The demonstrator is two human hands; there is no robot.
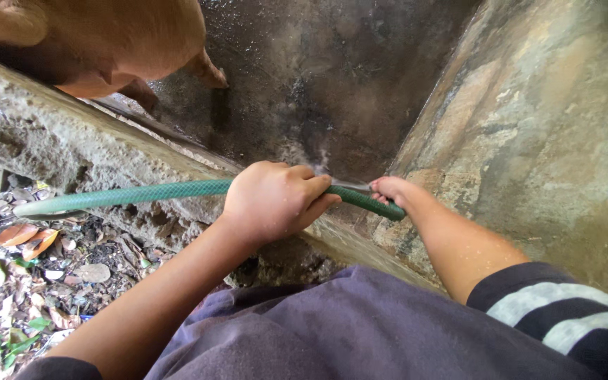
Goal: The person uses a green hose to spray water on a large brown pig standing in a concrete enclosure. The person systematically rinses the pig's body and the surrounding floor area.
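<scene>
Leaning over a rough, mossy concrete wall (86, 151), a person grips a green woven rubber hose (128, 195) with both hands — the left hand (272, 200) fisted round its middle, the right hand (390, 190) pinching its end, where water sprays onto the wet, dark pen floor (318, 77). A reddish-brown pig (107, 39) stands near. Rinsing appears under way — steady aim seems the need.

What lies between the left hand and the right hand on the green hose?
In the head view, only a short bare stretch of green hose lies between the left hand and the right hand.
</scene>
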